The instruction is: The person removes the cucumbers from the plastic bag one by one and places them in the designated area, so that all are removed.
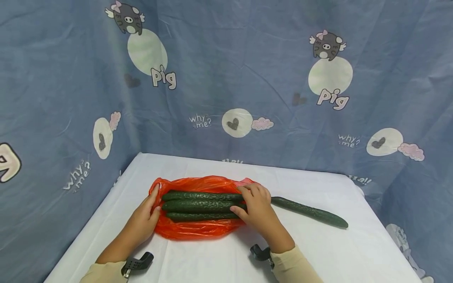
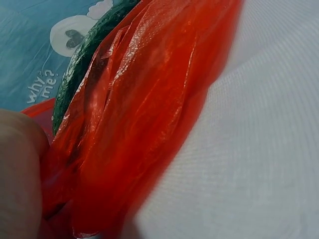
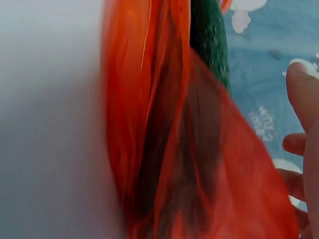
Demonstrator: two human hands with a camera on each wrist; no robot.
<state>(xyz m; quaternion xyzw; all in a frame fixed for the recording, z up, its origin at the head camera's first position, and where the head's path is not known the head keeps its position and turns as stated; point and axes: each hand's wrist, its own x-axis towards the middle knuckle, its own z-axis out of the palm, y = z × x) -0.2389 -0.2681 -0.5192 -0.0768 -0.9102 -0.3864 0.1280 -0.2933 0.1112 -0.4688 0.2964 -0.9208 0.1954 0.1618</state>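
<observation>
Three dark green cucumbers (image 1: 201,205) lie side by side in a red plastic bag (image 1: 198,232), whose film is bunched around them. My left hand (image 1: 143,218) rests against the bag's left end, with its fingers fairly straight and its thumb near the cucumber tips. Over the right end of the cucumbers is my right hand (image 1: 260,210), fingers and thumb spread apart. In the right wrist view its fingers (image 3: 304,99) stand beside the red film. One more cucumber (image 1: 311,212) lies on the table just right of that hand, outside the bag.
A white cloth (image 1: 198,263) covers the table. Blue printed fabric (image 1: 212,59) hangs behind it and along both sides. A black wrist strap mount (image 1: 139,261) sits on the left wrist, and a similar mount (image 1: 261,252) is on the right.
</observation>
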